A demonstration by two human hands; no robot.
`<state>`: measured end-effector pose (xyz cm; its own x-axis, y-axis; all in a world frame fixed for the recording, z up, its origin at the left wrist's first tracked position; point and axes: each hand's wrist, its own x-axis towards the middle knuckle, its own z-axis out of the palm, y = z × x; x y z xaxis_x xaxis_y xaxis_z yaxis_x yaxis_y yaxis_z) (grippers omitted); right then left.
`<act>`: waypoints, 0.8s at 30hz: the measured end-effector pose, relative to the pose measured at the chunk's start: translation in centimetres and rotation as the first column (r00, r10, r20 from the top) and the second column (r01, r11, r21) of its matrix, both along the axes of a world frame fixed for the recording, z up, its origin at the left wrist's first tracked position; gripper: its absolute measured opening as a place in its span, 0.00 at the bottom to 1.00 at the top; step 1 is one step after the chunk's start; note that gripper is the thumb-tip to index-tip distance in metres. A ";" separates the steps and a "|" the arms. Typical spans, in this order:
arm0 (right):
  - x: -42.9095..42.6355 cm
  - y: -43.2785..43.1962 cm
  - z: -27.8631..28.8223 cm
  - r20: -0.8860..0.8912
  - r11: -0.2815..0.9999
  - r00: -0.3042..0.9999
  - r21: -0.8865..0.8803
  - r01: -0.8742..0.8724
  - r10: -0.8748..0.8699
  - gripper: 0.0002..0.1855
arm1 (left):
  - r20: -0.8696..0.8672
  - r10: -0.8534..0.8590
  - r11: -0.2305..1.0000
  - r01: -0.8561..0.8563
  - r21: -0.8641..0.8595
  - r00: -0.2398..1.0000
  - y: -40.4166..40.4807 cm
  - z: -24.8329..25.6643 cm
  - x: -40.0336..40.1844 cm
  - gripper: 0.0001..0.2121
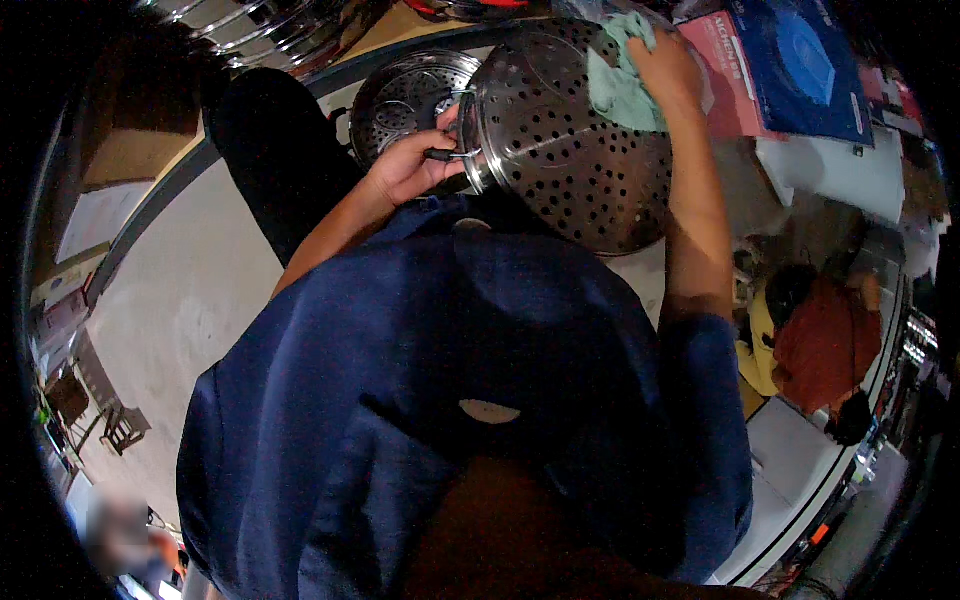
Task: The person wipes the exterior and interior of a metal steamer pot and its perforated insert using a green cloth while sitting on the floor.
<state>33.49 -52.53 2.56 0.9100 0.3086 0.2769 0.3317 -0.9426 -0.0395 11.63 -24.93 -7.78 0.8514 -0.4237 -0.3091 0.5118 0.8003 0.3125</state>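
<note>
A large perforated metal steamer pan [547,142] is tilted up in front of me, its holed bottom facing my view. My left hand [420,161] grips it by the dark side handle [441,155] at its rim. At the pan's far right edge, my right hand [670,71] clutches a pale green cloth [624,79], part of which lies against the metal. Behind my left hand a second perforated steamer [390,109] sits lower down, partly covered by the raised pan.
Stacked shiny metal ware [247,26] stands at the upper left. A blue printed box [806,67] and a pink one [724,75] lie beyond my right hand. Two people [825,337] are low down at the right. A small stool [124,427] stands on the floor at left.
</note>
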 end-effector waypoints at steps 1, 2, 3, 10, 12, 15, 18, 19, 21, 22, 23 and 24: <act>-0.4 -1.1 0.3 0.001 1.000 1.000 -0.003 0.006 -0.006 0.21 | 0.000 0.010 1.000 -0.010 0.019 1.000 0.0 0.2 -0.2 0.26; -1.1 -2.5 0.6 -0.119 0.991 0.984 -0.008 0.133 -0.133 0.25 | 0.013 0.016 1.000 -0.016 0.026 1.000 0.1 0.2 -0.3 0.26; -2.0 -3.7 1.1 -0.234 0.965 0.937 -0.028 0.259 -0.259 0.31 | 0.015 0.004 1.000 -0.005 0.022 1.000 0.0 0.1 -0.2 0.26; -10.0 -13.4 -1.4 -0.478 0.778 0.783 0.278 0.564 -0.397 0.31 | 0.041 0.059 0.998 -0.061 0.031 0.997 -0.5 -0.1 -0.1 0.28; -12.6 -15.9 -3.8 -0.450 0.664 0.749 0.368 0.651 -0.486 0.31 | 0.016 0.055 0.996 -0.056 0.068 0.998 -0.7 0.3 -0.2 0.28; -18.6 -14.2 -4.3 -0.570 0.295 0.770 0.712 0.637 -0.286 0.31 | -0.120 0.115 0.981 -0.094 0.169 0.986 -0.5 0.6 -0.8 0.28; -23.1 -18.5 -13.2 -0.649 0.258 0.720 0.672 0.694 -0.246 0.30 | -0.055 0.054 0.994 -0.048 0.102 0.997 -1.0 1.7 -0.6 0.28; -24.2 -18.5 -15.3 -0.653 0.149 0.721 0.708 0.690 -0.232 0.30 | -0.051 0.049 0.992 -0.043 0.118 0.997 -1.0 1.9 -0.4 0.28; -25.0 -16.0 -14.9 -0.662 0.041 0.721 0.730 0.682 -0.206 0.30 | -0.052 0.055 0.989 -0.047 0.140 0.997 -0.7 1.5 -0.4 0.28; -24.6 -12.9 -10.9 -0.730 0.100 0.664 0.657 0.747 -0.160 0.29 | -0.041 0.064 0.989 -0.058 0.137 0.997 -0.5 0.7 -0.6 0.28; -24.2 -11.4 -8.6 -0.787 0.159 0.604 0.584 0.796 -0.129 0.29 | -0.020 0.064 0.990 -0.061 0.128 0.998 -0.4 0.2 -0.4 0.28; -23.9 -12.2 -9.3 -0.782 0.151 0.608 0.591 0.793 -0.134 0.29 | -0.013 0.055 0.990 -0.053 0.128 0.998 -0.5 -0.1 -0.2 0.28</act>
